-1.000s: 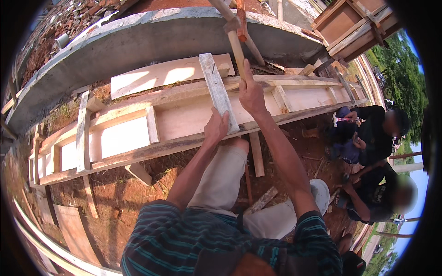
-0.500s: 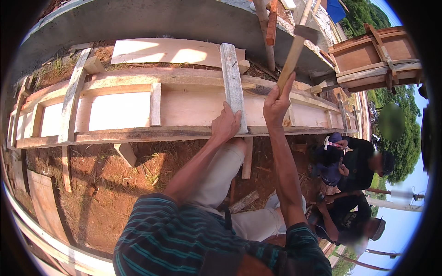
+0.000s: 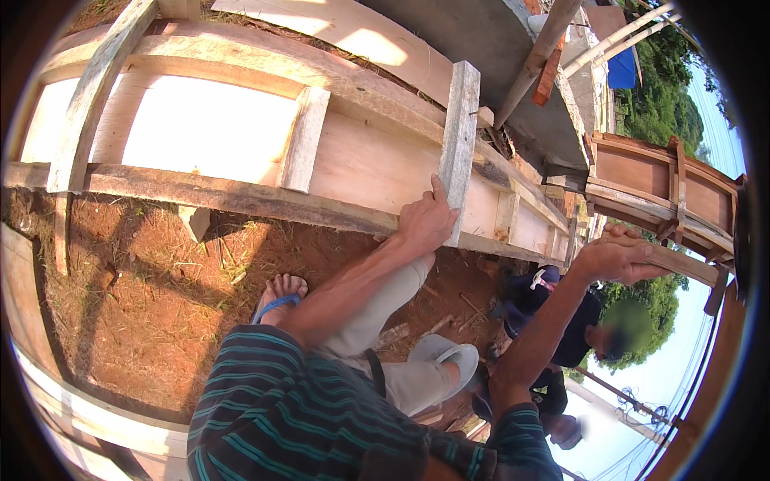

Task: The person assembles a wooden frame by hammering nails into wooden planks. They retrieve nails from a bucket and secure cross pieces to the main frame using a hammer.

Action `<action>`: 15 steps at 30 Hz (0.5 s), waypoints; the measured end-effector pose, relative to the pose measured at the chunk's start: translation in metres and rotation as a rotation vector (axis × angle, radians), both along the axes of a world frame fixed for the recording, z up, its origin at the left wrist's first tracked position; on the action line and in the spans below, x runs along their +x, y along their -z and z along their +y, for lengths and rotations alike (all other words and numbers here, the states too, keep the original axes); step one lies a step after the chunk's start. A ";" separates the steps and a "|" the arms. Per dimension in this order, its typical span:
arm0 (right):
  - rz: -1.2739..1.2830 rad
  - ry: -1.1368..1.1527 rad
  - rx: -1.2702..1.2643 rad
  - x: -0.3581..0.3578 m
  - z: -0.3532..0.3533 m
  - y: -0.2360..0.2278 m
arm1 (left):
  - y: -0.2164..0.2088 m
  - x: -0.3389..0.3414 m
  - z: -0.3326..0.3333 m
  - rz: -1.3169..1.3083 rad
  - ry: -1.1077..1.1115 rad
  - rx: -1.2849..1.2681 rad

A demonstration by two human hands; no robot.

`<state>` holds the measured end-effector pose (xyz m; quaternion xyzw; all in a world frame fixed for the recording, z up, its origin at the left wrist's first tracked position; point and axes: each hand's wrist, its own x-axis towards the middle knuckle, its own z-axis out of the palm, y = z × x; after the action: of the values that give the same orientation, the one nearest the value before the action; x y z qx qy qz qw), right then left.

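My left hand (image 3: 427, 218) grips the lower end of a weathered wooden batten (image 3: 460, 144), its index finger stretched along the edge. That batten lies across a long formwork frame (image 3: 241, 192) of timber rails and pale plywood. A thin nail seems to stick out near the batten's upper part. Out to the right, my right hand (image 3: 616, 256) is wrapped round the wooden handle (image 3: 682, 263) of a hammer, raised off the frame. The dark hammer head (image 3: 716, 290) is at the far right rim.
Another batten (image 3: 100, 96) crosses the frame at left. A concrete wall (image 3: 457, 36) runs behind, beside a leaning pole (image 3: 541, 56). A second wooden form (image 3: 662, 180) stands at right. Two people (image 3: 589, 321) are close beyond my right arm. A white round container (image 3: 449, 357) is by my leg.
My right hand has swung the hammer from above the frame out to the right. My left hand still holds the batten, its index finger now extended. The view has shifted and tilted.
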<state>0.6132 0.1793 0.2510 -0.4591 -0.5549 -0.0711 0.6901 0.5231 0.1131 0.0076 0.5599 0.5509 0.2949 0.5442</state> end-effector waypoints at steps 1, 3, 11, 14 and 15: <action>-0.071 0.039 -0.238 0.004 -0.015 0.063 | -0.003 0.001 0.001 0.016 0.035 -0.006; -0.620 -0.072 -0.991 0.069 -0.031 0.146 | -0.004 0.003 0.002 -0.018 0.035 0.015; -0.141 -0.042 -0.277 0.011 -0.002 -0.050 | -0.007 -0.005 0.001 0.032 0.078 0.041; -0.075 0.068 -0.006 0.011 0.001 0.010 | 0.001 0.004 -0.003 0.042 0.037 0.157; -0.195 0.093 -0.229 0.025 -0.008 0.072 | 0.003 0.003 -0.001 0.041 0.039 0.153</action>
<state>0.6387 0.1716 0.1790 -0.5508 -0.6020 -0.0834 0.5720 0.5261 0.1122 0.0044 0.6162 0.5267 0.3141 0.4943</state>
